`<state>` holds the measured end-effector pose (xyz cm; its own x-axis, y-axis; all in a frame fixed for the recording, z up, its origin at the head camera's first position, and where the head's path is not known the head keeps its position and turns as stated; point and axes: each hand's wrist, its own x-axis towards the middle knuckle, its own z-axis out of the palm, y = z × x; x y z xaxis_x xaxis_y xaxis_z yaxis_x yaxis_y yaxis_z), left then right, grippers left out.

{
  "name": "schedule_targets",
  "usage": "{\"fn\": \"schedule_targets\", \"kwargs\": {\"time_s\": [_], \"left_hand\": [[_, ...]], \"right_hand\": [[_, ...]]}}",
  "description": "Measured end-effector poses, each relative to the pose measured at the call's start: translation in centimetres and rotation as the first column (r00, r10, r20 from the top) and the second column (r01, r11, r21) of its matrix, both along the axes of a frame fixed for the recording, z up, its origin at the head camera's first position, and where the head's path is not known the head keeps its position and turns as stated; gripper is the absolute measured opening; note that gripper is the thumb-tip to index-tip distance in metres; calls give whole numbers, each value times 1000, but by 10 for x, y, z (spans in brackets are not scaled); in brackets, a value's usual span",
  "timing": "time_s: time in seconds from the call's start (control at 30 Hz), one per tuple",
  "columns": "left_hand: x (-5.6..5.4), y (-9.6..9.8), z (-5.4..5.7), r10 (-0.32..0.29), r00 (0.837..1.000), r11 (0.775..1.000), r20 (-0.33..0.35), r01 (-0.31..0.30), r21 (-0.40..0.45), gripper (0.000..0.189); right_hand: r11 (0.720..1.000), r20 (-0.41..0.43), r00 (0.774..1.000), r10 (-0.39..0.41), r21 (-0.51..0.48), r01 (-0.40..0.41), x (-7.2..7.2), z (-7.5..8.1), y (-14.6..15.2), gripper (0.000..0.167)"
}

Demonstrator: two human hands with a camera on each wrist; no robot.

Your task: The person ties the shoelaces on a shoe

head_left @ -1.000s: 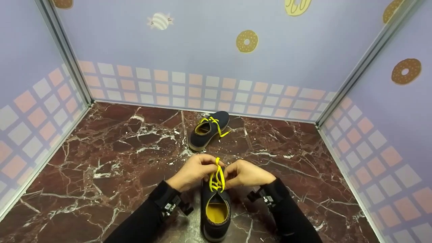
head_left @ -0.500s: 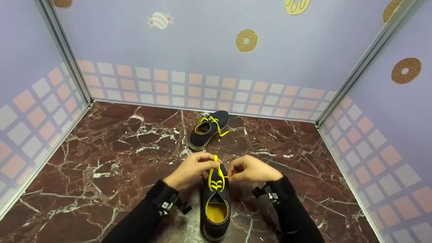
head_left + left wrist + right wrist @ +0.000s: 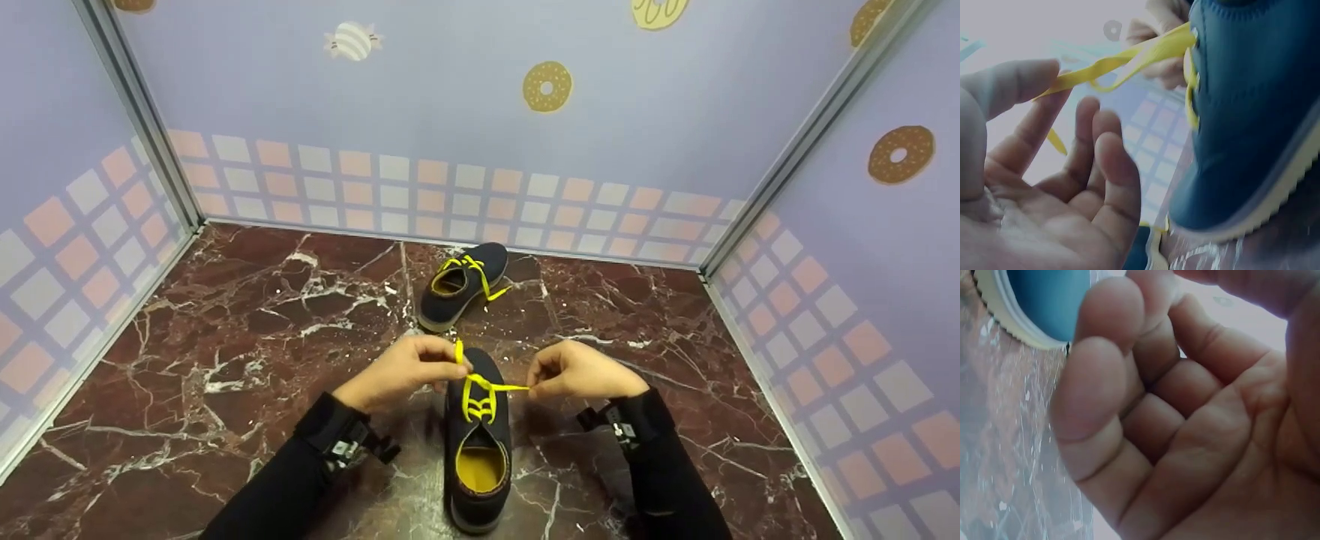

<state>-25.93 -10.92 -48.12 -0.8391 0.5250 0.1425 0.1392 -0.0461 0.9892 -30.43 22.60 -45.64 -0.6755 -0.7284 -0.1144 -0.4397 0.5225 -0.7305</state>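
A dark shoe (image 3: 480,510) with a yellow lining stands on the floor between the hands, its toe pointing away. Its yellow shoelace (image 3: 480,409) crosses over the tongue and meets in a loose knot. The left hand (image 3: 405,371) pinches one part of the lace between thumb and index finger, with the end hanging past the fingers in the left wrist view. On the other side the right hand (image 3: 581,371) pinches a lace end drawn out straight to the right. In the right wrist view, curled fingers (image 3: 1095,394) show, but the lace is hidden.
A second dark shoe (image 3: 457,289) with yellow laces lies farther off near the back wall (image 3: 450,97). Patterned panels close in the left and right sides. The floor (image 3: 262,360) is reddish-brown marble with white veins and small white flecks.
Both hands have moved apart, left hand to the left and right hand to the right. The lace has gone from an upright loop to a knot lower over the shoe, its right end pulled straight.
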Motion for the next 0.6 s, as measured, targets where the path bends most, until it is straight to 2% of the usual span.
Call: {"fn": "schedule_targets", "kwargs": {"time_s": [0.1,0.3,0.5,0.6], "left_hand": [[0,-13,-2,-71,997,997,-31,70,-35,19],[4,-32,-7,-194,981,974,8,193,-121,16],[7,-42,-9,-289,957,936,14,285,-207,13],[8,-43,-8,-316,948,910,42,316,-270,13]], "right_hand": [[1000,-1,1000,-17,18,17,-1,-1,7,4],[999,27,999,-23,45,22,-2,-3,20,5],[997,33,999,-5,77,3,-4,-7,29,10],[994,30,999,-20,105,16,-5,-9,32,11]]}}
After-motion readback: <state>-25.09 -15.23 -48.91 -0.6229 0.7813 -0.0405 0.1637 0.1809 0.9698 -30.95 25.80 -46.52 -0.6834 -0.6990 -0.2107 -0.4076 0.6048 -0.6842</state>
